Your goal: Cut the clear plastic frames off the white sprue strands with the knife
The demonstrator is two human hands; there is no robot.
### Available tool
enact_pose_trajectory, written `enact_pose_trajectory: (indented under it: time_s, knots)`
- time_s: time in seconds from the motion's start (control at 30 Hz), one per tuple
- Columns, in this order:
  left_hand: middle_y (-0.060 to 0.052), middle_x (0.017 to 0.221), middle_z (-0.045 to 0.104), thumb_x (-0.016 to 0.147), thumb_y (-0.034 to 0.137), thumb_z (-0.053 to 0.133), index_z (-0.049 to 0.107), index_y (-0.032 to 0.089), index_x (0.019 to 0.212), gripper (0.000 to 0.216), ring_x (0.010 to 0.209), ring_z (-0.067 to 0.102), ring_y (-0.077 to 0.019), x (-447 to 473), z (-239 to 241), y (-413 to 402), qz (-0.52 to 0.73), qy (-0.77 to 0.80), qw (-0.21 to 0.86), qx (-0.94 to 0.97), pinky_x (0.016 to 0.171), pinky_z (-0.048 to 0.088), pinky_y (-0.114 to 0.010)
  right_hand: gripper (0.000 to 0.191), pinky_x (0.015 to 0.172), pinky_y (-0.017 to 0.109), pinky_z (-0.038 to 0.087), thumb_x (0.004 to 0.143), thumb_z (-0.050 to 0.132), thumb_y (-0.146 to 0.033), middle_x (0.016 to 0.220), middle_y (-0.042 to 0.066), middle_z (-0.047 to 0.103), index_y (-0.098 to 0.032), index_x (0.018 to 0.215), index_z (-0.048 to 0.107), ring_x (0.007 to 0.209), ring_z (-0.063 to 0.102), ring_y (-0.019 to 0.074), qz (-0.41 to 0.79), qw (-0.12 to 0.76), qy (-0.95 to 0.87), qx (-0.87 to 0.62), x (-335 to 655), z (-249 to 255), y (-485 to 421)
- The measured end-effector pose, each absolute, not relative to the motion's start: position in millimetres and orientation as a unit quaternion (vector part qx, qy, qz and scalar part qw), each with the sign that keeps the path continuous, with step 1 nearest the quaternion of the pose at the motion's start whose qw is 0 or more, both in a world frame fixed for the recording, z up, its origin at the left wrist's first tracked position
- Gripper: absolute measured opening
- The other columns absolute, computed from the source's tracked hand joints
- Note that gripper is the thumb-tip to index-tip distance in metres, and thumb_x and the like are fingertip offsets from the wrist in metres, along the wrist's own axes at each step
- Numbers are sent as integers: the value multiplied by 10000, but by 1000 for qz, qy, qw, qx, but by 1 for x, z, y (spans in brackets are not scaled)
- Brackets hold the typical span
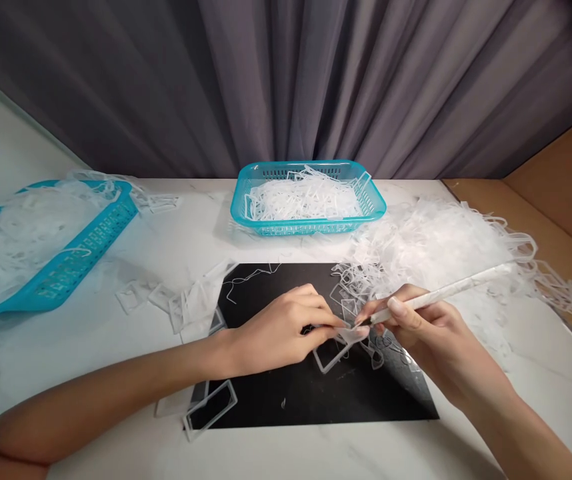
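Over the black mat [286,393], my left hand [286,327] pinches a translucent rectangular plastic frame [333,360] between thumb and fingers. My right hand [421,323] grips a white-handled craft knife [456,287] like a pen. Its tip meets the frame close to my left fingertips; the blade itself is mostly hidden. Another clear frame [211,410] lies across the mat's front left corner. Thin curled offcuts lie on the mat under and beside my right hand.
A blue basket [259,227] of thin white strips stands at the back middle. Another blue basket [86,257], heaped with translucent pieces, is at the left. A large pile of translucent plastic [431,233] covers the right side. Several loose frames [181,307] lie left of the mat.
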State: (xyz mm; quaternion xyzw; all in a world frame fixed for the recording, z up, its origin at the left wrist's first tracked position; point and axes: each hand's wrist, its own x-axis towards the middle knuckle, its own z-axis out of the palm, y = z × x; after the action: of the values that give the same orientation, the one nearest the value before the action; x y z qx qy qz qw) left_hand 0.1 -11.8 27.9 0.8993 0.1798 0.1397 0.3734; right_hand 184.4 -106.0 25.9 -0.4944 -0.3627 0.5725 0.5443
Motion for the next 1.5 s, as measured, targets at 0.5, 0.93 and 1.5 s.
enact_pose_trajectory:
  time_s: [0.5, 0.93, 1.5]
  knots:
    - [0, 744, 637, 792, 369, 609, 718, 181, 814, 219, 669, 509, -127, -12, 43, -7, 70, 391, 526, 752, 624, 371, -243, 99, 742, 208, 486, 812, 645, -279, 821, 17, 702, -213, 746, 680, 841, 640, 129, 627, 638, -133, -426, 192, 2, -95]
    - [25, 700, 579, 798, 331, 603, 655, 166, 817, 174, 659, 490, -106, -12, 45, -17, 67, 377, 616, 689, 618, 360, -225, 175, 794, 278, 461, 852, 583, -302, 995, -2, 678, -250, 705, 663, 985, 600, 176, 349, 534, -488, -596, 176, 25, -118]
    - [-21, 777, 686, 834, 267, 540, 578, 161, 793, 120, 764, 590, -143, -11, 45, -24, 74, 373, 703, 601, 755, 401, -281, 152, 608, 241, 497, 859, 544, -200, 828, 4, 692, -253, 823, 682, 741, 631, 149, 264, 527, -560, -582, 159, 26, -123]
